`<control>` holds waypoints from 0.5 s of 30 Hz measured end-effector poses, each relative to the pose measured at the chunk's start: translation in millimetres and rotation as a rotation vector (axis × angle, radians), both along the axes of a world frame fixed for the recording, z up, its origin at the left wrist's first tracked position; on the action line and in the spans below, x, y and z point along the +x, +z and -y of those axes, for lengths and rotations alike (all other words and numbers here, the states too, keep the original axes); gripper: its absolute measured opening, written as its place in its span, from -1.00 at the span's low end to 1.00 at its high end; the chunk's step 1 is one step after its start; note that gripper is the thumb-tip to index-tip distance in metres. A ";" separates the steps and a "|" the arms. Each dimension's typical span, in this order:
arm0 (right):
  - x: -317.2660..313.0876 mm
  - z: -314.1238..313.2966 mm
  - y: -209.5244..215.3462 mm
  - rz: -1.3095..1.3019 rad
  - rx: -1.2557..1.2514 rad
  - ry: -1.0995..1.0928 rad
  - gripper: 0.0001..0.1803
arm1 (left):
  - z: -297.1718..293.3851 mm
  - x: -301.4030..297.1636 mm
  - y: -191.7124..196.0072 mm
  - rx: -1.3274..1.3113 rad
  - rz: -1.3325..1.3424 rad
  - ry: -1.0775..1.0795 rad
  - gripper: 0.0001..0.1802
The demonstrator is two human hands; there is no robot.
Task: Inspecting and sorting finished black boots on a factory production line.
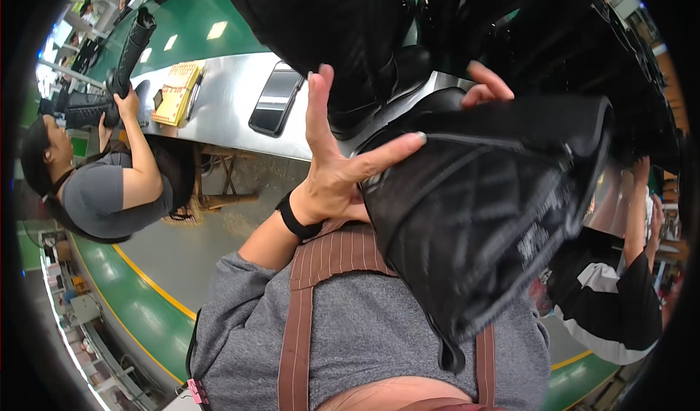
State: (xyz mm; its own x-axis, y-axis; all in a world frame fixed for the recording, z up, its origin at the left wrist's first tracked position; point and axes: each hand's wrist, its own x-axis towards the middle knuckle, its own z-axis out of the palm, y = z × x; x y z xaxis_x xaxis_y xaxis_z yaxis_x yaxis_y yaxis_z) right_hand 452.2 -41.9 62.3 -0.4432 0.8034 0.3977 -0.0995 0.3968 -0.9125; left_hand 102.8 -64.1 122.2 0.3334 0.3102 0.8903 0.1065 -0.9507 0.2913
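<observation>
I hold a black quilted boot [496, 207] against my chest, its shaft hanging down over my grey shirt and brown striped apron. My left hand [328, 163], with a black wristband, steadies the boot's left edge: the thumb lies across the leather and the fingers stand straight up. Of my right hand [485, 83], only a few fingertips show, curled over the boot's upper edge; the rest is hidden behind the boot.
More black boots [350, 32] stand on the metal table [226, 105], beside a dark phone [275, 99] and a yellow notebook [175, 94]. At left, a seated person [109, 185] holds a tall black boot [135, 43]. Another person [620, 294] stands at right.
</observation>
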 end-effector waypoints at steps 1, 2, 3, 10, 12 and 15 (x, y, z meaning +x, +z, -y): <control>-26.0 -8.5 14.0 0.110 0.041 0.194 -0.54 | 3.3 -6.2 -5.5 -0.057 0.124 -0.126 -0.14; -66.0 0.4 14.9 -0.014 0.350 0.128 -0.69 | 2.5 -11.0 -18.1 -0.090 0.386 0.043 0.01; -90.7 25.9 19.6 -0.186 0.123 -0.042 -0.79 | -0.1 -16.1 -25.3 -0.130 0.677 0.190 0.17; -22.9 17.6 43.4 -0.622 -0.176 0.448 -0.78 | -59.2 -19.8 -4.2 -0.758 0.440 -0.124 -0.08; -8.6 11.0 57.8 -0.657 -0.167 0.501 -0.81 | -57.1 -12.3 3.0 -0.767 0.381 -0.066 -0.31; 4.7 16.8 66.6 -0.685 -0.204 0.479 -0.83 | -54.7 4.5 3.8 -0.690 0.444 0.064 -0.73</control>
State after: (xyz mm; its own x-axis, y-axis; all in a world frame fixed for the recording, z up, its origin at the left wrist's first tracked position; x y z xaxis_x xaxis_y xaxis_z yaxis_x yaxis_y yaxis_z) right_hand 457.0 -58.7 129.0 -0.4680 0.6759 0.5694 -0.7693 0.0055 -0.6389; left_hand 107.3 -9.4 126.0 -0.0422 0.8427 0.5368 -0.1085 -0.5380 0.8360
